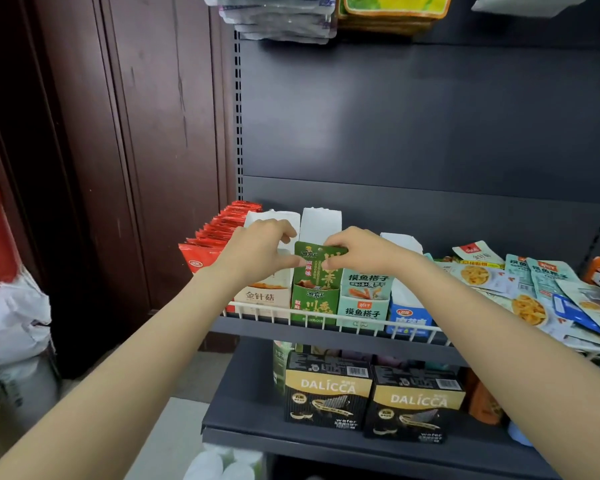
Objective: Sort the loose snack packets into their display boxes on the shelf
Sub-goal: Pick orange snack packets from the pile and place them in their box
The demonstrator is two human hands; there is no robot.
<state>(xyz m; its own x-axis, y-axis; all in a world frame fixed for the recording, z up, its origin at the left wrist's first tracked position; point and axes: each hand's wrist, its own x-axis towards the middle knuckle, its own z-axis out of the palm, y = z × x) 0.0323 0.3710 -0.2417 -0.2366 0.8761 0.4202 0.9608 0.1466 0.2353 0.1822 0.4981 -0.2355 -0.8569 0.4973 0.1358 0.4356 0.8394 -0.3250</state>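
Bare forearms — no sleeves, no rings

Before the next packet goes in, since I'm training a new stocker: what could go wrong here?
1. Both hands, left and right, pinch the green packet at its top edge over the green display box; it may buckle or catch on the packets already inside.
2. The loose packets are heaped at the wire rail; a forearm could nudge some off.
3. The neighbouring teal box stands close, so a misfile seems possible.
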